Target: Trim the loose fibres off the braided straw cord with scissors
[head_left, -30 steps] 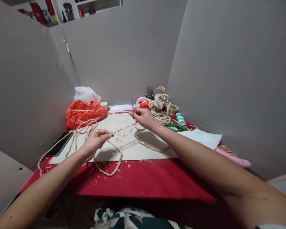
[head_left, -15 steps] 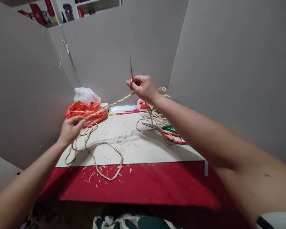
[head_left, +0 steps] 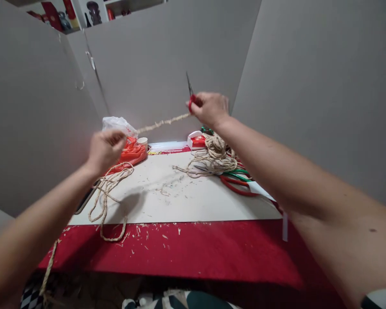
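Observation:
A length of braided straw rope (head_left: 163,123) is stretched in the air between my two hands. My left hand (head_left: 107,150) is closed on its left end, slightly blurred. Higher up on the right, my right hand (head_left: 209,108) pinches the other end and also holds small red-handled scissors (head_left: 192,101), their blades pointing up. More rope (head_left: 107,189) lies in loose loops on the white board below my left hand. Beneath my right forearm sits a coiled heap of rope (head_left: 216,154).
Green and red-orange handled shears (head_left: 239,184) lie at the board's right. Behind the white board (head_left: 180,201) are an orange bag (head_left: 133,153), a paper cup (head_left: 143,141) and a red-white box (head_left: 196,140). Straw scraps litter the red cloth (head_left: 193,253).
Both hands have risen and moved right with the stretched rope. The loop at the front edge has shrunk and shifted left, and a rope end now hangs at lower left.

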The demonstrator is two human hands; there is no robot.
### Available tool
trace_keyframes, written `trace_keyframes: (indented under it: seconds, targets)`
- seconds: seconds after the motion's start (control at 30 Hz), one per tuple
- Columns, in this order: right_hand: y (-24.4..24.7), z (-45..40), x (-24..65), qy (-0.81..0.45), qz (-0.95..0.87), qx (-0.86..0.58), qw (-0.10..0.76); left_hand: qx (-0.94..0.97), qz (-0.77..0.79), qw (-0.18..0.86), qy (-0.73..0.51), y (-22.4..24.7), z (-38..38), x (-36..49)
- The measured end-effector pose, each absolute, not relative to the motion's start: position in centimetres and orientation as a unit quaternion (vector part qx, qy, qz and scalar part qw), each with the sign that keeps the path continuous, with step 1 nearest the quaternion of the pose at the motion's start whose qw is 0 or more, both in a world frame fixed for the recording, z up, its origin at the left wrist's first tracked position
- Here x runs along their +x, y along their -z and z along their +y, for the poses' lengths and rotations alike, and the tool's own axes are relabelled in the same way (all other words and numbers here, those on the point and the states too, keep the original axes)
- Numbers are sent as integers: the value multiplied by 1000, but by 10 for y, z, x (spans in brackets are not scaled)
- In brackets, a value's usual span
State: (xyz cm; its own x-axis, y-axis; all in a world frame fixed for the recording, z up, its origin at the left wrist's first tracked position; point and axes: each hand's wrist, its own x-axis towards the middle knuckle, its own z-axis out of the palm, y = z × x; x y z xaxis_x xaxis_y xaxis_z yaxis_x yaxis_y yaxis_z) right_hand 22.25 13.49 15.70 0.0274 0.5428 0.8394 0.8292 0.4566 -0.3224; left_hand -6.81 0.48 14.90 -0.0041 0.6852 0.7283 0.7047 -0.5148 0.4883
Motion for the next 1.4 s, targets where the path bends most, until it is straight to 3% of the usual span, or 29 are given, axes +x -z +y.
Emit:
trace_keyframes:
  seconds: [0.07,0.17,0.27,0.4,0.5,0.63,1.4]
  targets:
    - [-133,138,230,85,-681,-534,493,-663,-529,-200,491,-99,8,-57]
    - [-108,118,234,15,-674,-513,531,-594,-538,-376,465,-45,3,-42]
    - [-92,74,227,-151,-679,-460,552,-524,-520,-502,450,-23,-3,-31]
    - [-62,8,208,-457,-678,-409,406,-459,-479,-599,449,-14,-6,-20]
    - [-31,-25,195,-640,-615,-360,287,-430,-446,-639,456,-8,-6,-16]
    - [-2,-41,183,-753,-542,-290,234,-408,-415,-667,466,-3,-9,-14]
    - [8,-48,177,-883,-353,-211,224,-415,-419,-666,456,3,-22,-12]
